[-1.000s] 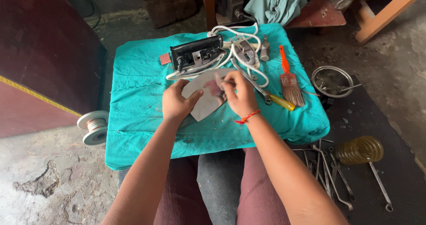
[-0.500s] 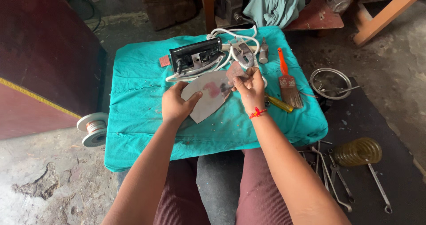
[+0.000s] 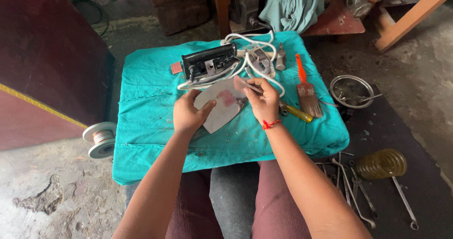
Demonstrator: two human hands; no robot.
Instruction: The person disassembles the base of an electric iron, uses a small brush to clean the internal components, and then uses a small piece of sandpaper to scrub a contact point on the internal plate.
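Gripping a grey plate (image 3: pixel 219 108), both hands (image 3: pixel 188 114) stay closed — black iron body (image 3: pixel 209 62) and brush (image 3: pixel 307 90) lie beyond.

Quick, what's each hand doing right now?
Left hand: closed, gripping the flat iron soleplate.
Right hand: closed, pinching a thin flat piece over the soleplate.

Single head camera, looking steeply down, close over teal-covered table (image 3: pixel 141 102)

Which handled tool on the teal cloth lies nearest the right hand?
The yellow-handled screwdriver, just beside the right hand; the orange-handled paintbrush lies farther right.
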